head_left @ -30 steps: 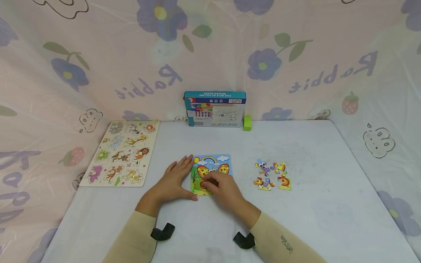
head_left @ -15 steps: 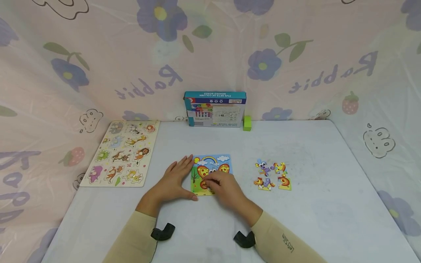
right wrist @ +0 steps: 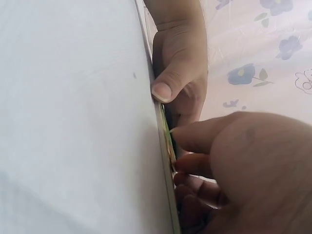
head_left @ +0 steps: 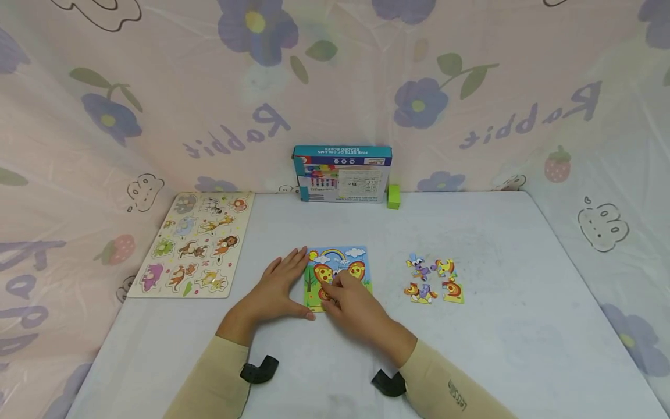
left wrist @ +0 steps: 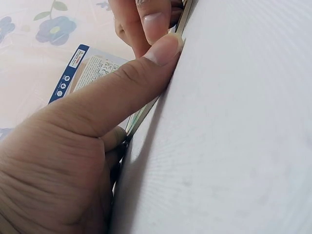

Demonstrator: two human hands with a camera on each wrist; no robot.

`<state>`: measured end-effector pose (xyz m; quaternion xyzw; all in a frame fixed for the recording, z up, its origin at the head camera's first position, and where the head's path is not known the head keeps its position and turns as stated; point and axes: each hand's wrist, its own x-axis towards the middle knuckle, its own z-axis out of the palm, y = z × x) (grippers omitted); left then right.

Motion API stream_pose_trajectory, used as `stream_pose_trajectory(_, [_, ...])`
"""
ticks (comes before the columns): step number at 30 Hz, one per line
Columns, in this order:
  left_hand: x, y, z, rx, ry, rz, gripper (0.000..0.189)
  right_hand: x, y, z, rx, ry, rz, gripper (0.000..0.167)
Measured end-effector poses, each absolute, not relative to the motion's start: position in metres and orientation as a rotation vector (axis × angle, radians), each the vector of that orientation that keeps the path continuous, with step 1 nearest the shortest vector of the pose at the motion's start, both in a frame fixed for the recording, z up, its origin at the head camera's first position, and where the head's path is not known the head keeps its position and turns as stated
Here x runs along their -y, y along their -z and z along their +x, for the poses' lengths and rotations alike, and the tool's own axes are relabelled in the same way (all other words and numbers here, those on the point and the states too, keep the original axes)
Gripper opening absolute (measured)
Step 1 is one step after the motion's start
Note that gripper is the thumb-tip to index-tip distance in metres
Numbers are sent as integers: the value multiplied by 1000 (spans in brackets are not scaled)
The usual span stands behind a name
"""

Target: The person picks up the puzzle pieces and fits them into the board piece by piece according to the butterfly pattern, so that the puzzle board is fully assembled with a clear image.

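Observation:
A small square butterfly jigsaw puzzle (head_left: 342, 253) lies on the white table between both hands. My left hand (head_left: 277, 288) rests along its left side, fingers stretched toward the upper left corner. The left thumb (left wrist: 163, 51) is at the near edge in the left wrist view. Over the puzzle's lower middle is my right hand (head_left: 356, 305), hiding part of the butterfly. In the right wrist view, the right thumb and forefinger (right wrist: 192, 165) touch the puzzle's face with their tips apart. The remaining right fingers curl beneath the palm.
Several loose jigsaw pieces (head_left: 420, 291) lie to the right of the puzzle. On the left is an animal peg board (head_left: 238, 241). A beaded toy box (head_left: 342, 174) stands at the back beside a green block (head_left: 394, 196). A printed curtain (head_left: 335, 87) surrounds the table.
My right hand has shifted slightly on the puzzle; its thumb and forefinger, earlier close together, are now spread apart on its face. The left hand stays put.

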<state>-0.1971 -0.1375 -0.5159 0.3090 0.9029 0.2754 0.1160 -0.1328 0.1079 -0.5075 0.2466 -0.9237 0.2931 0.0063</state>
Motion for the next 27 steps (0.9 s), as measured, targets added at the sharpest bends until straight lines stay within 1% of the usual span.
stream_pose_trajectory(8, [137, 513, -196, -2631, -804, 890, 137, -109, 508, -131, 2907, -831, 825, 41])
stream_pose_trajectory(13, [137, 511, -195, -2636, -809, 895, 136, -109, 507, -131, 2914, -853, 825, 40])
stream_pose_trajectory(21, [137, 513, -195, -2640, -816, 902, 136, -116, 503, -130, 3005, -1134, 720, 49])
stream_pose_trajectory(27, [137, 514, -196, -2641, -793, 879, 138, -131, 496, -133, 2933, -1355, 780, 51])
